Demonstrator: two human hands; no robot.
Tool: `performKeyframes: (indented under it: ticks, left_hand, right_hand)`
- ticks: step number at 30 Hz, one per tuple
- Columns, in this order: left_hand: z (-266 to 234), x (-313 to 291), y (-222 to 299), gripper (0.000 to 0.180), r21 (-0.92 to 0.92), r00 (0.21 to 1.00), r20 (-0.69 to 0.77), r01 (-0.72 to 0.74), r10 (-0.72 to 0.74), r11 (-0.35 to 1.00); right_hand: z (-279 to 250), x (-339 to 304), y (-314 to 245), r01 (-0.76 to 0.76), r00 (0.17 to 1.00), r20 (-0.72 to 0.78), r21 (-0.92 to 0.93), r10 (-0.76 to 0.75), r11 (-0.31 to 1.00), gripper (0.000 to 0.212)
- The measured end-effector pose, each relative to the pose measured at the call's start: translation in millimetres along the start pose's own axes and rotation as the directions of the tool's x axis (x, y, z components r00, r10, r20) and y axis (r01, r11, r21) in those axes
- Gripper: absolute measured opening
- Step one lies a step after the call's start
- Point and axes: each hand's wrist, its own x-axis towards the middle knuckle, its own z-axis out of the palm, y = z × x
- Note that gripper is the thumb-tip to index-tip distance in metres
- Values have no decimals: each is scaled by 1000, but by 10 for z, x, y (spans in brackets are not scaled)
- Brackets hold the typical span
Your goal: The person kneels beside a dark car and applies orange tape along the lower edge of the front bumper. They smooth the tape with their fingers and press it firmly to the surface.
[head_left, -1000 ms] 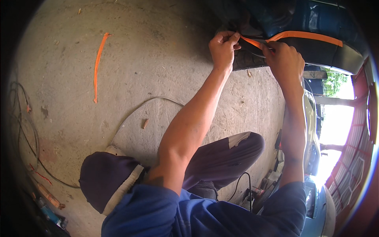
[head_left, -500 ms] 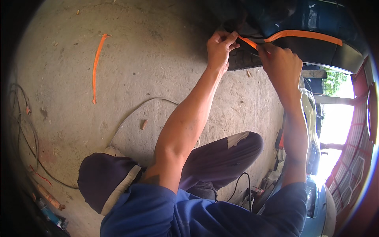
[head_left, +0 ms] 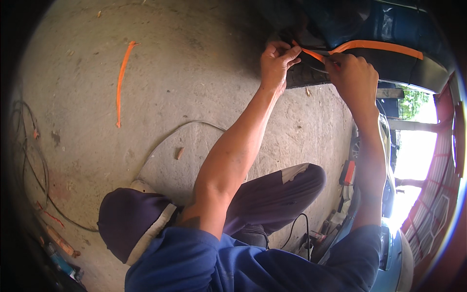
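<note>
Orange tape (head_left: 386,46) runs along the edge where a dark blue vehicle body (head_left: 350,24) meets its black lower trim (head_left: 389,63). Toward the left, a free stretch of tape spans between my hands, twisted and narrow. My left hand (head_left: 276,63) is closed, its thumb and forefinger pinching the tape's left end. Closed on the same stretch is my right hand (head_left: 357,80), fingers curled beside the trim. Its palm side is hidden, so I cannot tell whether anything else is in it.
Another orange tape strip (head_left: 120,85) lies on the concrete floor at left. A thin cable (head_left: 187,123) curves across the middle, and darker cables (head_left: 26,146) lie far left. A teal power tool (head_left: 61,265) sits at lower left. A red-and-black box (head_left: 347,173) stands at right near another vehicle (head_left: 396,263).
Both hands appear slightly farther right and lower, along with the vehicle and floor things, as the view shifts a little. Both still grip the tape.
</note>
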Motion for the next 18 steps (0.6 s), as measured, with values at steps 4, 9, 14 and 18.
performKeyframes:
  ticks: [4, 9, 14, 18]
  left_hand:
    - [6, -15, -11, 21, -35, 1000, -5, 11, -12, 999]
    - [-31, 53, 9, 22, -101, 994, 4, 108, -108, 989]
    - [-36, 96, -18, 24, -270, 982, -30, 173, -188, 947]
    - [-25, 3, -53, 21, -159, 997, -16, 75, -79, 984]
  right_hand:
    - [-37, 25, 19, -39, 999, 38, 40, 38, 998, 28]
    - [-14, 34, 55, -33, 998, 49, 61, 30, 998, 29]
    - [15, 12, 77, -22, 999, 35, 80, 19, 997, 29]
    - [11, 4, 53, -18, 1000, 18, 84, 16, 996, 28]
